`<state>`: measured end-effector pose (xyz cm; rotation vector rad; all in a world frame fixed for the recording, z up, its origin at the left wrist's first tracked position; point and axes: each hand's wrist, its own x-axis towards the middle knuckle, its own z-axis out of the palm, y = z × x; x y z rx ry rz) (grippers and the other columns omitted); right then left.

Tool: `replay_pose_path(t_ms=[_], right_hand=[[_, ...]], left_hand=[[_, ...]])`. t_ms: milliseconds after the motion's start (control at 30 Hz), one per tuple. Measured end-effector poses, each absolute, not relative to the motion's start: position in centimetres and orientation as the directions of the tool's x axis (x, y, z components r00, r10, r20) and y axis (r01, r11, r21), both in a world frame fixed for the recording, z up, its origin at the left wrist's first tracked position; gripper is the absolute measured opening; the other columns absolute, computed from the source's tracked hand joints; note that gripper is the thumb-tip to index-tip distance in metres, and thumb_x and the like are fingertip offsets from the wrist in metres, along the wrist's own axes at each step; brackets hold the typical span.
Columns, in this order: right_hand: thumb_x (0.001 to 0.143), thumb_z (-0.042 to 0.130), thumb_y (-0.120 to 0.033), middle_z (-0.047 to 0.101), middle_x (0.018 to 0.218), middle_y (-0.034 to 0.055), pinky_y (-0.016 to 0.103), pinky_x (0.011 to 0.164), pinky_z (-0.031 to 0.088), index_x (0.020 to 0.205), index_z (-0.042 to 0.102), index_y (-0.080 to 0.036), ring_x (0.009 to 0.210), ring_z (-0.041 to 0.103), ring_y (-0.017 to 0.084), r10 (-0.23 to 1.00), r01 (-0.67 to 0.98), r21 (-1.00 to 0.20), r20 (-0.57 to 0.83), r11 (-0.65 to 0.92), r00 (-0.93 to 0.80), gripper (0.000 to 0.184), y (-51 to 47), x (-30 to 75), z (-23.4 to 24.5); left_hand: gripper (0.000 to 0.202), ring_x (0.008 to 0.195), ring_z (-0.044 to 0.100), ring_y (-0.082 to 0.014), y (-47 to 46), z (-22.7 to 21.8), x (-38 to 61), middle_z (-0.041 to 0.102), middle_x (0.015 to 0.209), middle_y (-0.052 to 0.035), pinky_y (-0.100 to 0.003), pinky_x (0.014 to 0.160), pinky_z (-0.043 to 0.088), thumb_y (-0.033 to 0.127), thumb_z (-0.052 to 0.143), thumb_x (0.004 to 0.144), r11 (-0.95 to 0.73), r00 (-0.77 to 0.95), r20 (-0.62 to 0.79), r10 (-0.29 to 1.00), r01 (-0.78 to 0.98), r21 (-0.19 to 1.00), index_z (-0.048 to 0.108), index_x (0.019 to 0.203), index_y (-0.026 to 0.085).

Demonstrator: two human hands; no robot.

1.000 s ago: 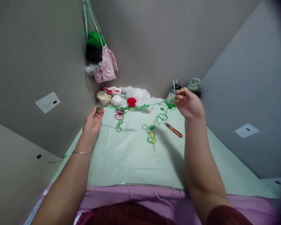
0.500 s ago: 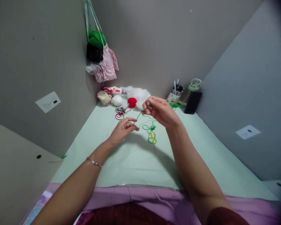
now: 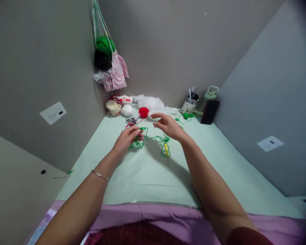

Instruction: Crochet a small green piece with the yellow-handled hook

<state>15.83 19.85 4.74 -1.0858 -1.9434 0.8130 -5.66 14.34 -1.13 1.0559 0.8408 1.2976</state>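
Green yarn [image 3: 136, 144] hangs in loops from my left hand [image 3: 129, 136], pinched between thumb and fingers. A strand runs from it to the right, to a loose tangle lying on the table. Within that tangle is a yellow-handled tool [image 3: 166, 148] with a thin metal shaft, probably a crochet hook; its tip is hard to make out. My right hand [image 3: 169, 126] hovers above the table to the right of my left hand, thumb and fingers apart, holding nothing. Behind the hands sits a red yarn ball [image 3: 143, 112].
White stuffing [image 3: 150, 102] lies along the back wall, beside a white ball [image 3: 127, 110] and a cream bundle [image 3: 113, 107]. At the back right stand a pen cup [image 3: 188, 107], a green bottle [image 3: 211, 92] and a dark phone [image 3: 210, 112]. Small green balls [image 3: 186, 116] lie before the cup.
My right hand has let go of the green yarn and opened, staying to the right. My left hand has moved slightly left and now pinches the yarn, with loops hanging below.
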Motion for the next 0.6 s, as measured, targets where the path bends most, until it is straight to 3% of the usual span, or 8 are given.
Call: replay_pose_path(t_ms=[133, 267, 433, 600], right_hand=[[0.087, 0.068, -0.031, 0.077, 0.108, 0.0083, 0.032, 0.069, 0.057, 0.126, 0.064, -0.02, 0.072, 0.069, 0.015, 0.791, 0.21, -0.929, 0.123, 0.304, -0.599, 0.042, 18.7, 13.7, 4.3], [0.083, 0.071, -0.036, 0.069, 0.071, 0.0007, 0.028, 0.064, 0.052, 0.094, 0.068, -0.017, 0.063, 0.062, 0.013, 0.821, 0.19, -0.946, 0.115, 0.262, -0.56, 0.023, 19.0, 12.9, 3.2], [0.082, 0.069, -0.04, 0.064, 0.065, -0.0011, 0.027, 0.062, 0.048, 0.082, 0.069, -0.017, 0.06, 0.056, 0.012, 0.848, 0.212, -0.936, 0.138, 0.28, -0.512, 0.024, 19.5, 12.7, 2.6], [0.08, 0.07, -0.039, 0.063, 0.063, -0.0004, 0.027, 0.061, 0.046, 0.079, 0.071, -0.016, 0.061, 0.056, 0.013, 0.841, 0.257, -0.923, 0.115, 0.287, -0.528, 0.023, 19.1, 12.3, 2.6]], left_hand=[[0.039, 0.071, 0.068, -0.0146, 14.4, -1.2, -5.9, 0.07, 0.079, -0.0014, -0.027, 0.071, 0.055, 0.049, 0.088, 0.072, -0.059, 0.084, 0.09, 0.992, -0.318, 0.946, 0.07, 0.086, 0.018], [0.034, 0.075, 0.068, -0.0172, 14.8, -1.6, -6.0, 0.072, 0.08, -0.0029, -0.03, 0.076, 0.054, 0.047, 0.085, 0.075, -0.134, 0.019, 0.143, 0.989, -0.257, 0.957, 0.072, 0.086, 0.018], [0.027, 0.103, 0.068, -0.0222, 15.0, -2.0, -6.0, 0.074, 0.107, -0.0054, -0.034, 0.099, 0.049, 0.031, 0.084, 0.077, -0.304, -0.158, 0.283, 0.946, -0.128, 0.944, 0.072, 0.099, 0.021], [0.016, 0.113, 0.065, -0.0256, 14.3, -1.6, -5.9, 0.073, 0.11, -0.0073, -0.038, 0.106, 0.044, 0.029, 0.074, 0.086, -0.393, -0.17, 0.386, 0.907, -0.002, 0.92, 0.074, 0.1, 0.022]])
